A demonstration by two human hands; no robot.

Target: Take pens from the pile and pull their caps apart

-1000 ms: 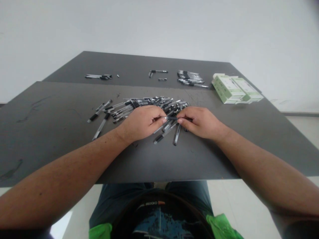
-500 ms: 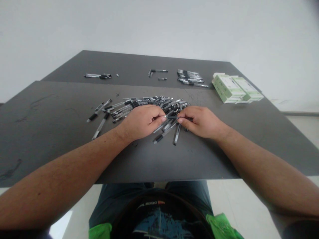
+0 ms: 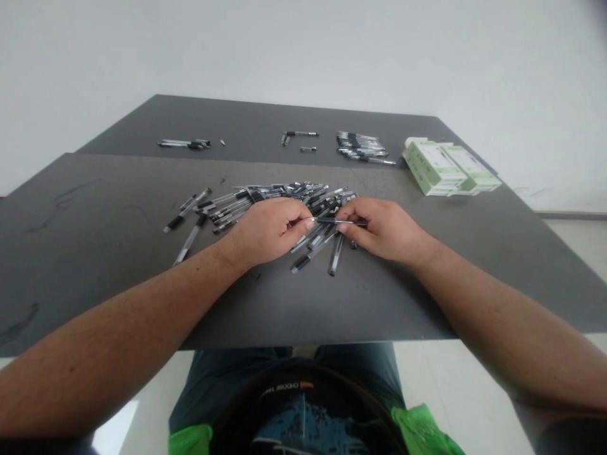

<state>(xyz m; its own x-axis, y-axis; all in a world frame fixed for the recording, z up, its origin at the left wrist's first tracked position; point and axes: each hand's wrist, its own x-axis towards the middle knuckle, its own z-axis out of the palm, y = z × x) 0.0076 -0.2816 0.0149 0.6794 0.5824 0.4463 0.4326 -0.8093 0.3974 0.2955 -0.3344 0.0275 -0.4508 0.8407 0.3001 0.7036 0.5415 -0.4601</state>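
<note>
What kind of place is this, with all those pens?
It looks like a simple workroom, maybe for sorting or packing, though I can't be sure. You can see a wide gray tabletop, a big heap of black-gripped pens, and green-and-white boxes.

Plain workroom, grey tables (image 3: 313, 306), white wall (image 3: 303, 54), heaped pens (image 3: 320, 205), cartons (image 3: 436, 164)

A plain white wall (image 3: 284, 50) stands behind two dark gray tables (image 3: 284, 309) — pale floor (image 3: 446, 385) below, a bright patch (image 3: 116, 424) at lower left.
</note>
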